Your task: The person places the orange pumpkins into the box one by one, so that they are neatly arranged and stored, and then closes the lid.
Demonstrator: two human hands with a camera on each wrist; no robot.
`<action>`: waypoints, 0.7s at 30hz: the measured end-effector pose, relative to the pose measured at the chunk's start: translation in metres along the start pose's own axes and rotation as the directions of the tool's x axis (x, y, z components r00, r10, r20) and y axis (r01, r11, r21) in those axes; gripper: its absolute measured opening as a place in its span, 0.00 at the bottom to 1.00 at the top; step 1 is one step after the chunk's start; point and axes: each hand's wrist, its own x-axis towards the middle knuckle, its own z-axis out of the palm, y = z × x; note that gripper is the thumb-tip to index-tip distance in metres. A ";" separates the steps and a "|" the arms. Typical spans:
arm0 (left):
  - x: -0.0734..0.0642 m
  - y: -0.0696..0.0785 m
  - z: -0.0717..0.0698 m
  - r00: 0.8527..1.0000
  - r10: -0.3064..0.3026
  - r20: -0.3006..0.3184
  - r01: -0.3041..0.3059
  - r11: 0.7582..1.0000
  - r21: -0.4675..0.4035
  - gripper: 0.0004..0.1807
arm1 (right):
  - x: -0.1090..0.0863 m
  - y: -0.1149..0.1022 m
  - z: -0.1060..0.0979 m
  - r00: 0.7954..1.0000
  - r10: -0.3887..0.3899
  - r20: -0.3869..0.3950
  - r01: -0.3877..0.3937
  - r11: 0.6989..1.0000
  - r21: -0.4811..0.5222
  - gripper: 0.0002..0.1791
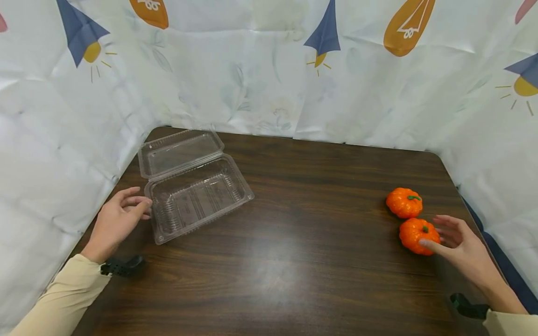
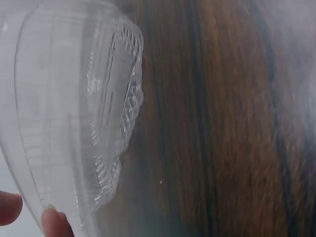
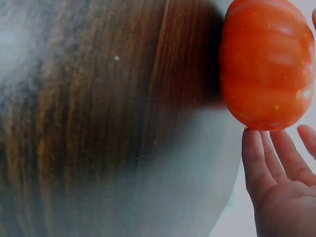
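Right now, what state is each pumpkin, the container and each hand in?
Clear container: open, lid folded back, empty.
Far pumpkin: on the table, untouched.
Near pumpkin: touched by right hand.
Left hand: at the container's left edge, grip unclear.
Right hand: fingertips on near pumpkin, grip unclear.

High downward head view, close wrist views, common tabletop (image 1: 302, 200)

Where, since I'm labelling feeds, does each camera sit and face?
Head: worn on the head, looking forward and down at the table; left hand, right hand and sleeves show.
Left wrist: on that wrist, facing the clear container; fingertips show.
Right wrist: on that wrist, facing an orange pumpkin; fingers show.
Shared: head and left wrist both show the container.
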 end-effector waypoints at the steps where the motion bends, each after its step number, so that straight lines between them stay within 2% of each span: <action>1: 0.000 -0.001 0.001 1.000 -0.005 0.002 0.005 1.000 -0.031 0.39 | -0.001 0.000 0.000 1.000 -0.003 0.004 0.003 1.000 0.005 0.39; 4: 0.001 -0.005 0.002 1.000 0.002 0.025 0.001 0.991 -0.133 0.39 | -0.002 0.001 0.001 1.000 -0.002 0.030 0.001 1.000 0.010 0.40; 6: 0.002 -0.008 0.001 0.998 0.009 0.057 0.005 0.970 -0.242 0.39 | -0.003 0.001 0.001 0.999 0.001 0.049 -0.001 1.000 0.007 0.41; 8: 0.003 -0.012 0.000 0.995 0.013 0.104 0.026 0.930 -0.367 0.38 | -0.003 0.002 0.001 0.998 0.005 0.069 -0.005 1.000 0.007 0.42; 11: 0.005 -0.017 -0.002 0.984 -0.003 0.177 0.096 0.847 -0.522 0.36 | -0.004 0.003 0.001 0.996 0.016 0.093 -0.016 1.000 0.004 0.42; 12: 0.006 -0.019 -0.003 0.980 -0.008 0.198 0.117 0.827 -0.549 0.34 | -0.004 0.003 0.001 0.995 0.017 0.100 -0.018 1.000 0.005 0.41; 14: 0.007 -0.021 -0.005 0.972 -0.016 0.233 0.151 0.802 -0.578 0.31 | -0.004 0.004 0.001 0.993 0.015 0.114 -0.016 1.000 0.009 0.41; 21: 0.009 -0.024 -0.005 0.952 0.017 0.305 0.190 0.750 -0.633 0.20 | -0.004 0.008 0.001 0.991 0.006 0.134 -0.008 1.000 0.012 0.42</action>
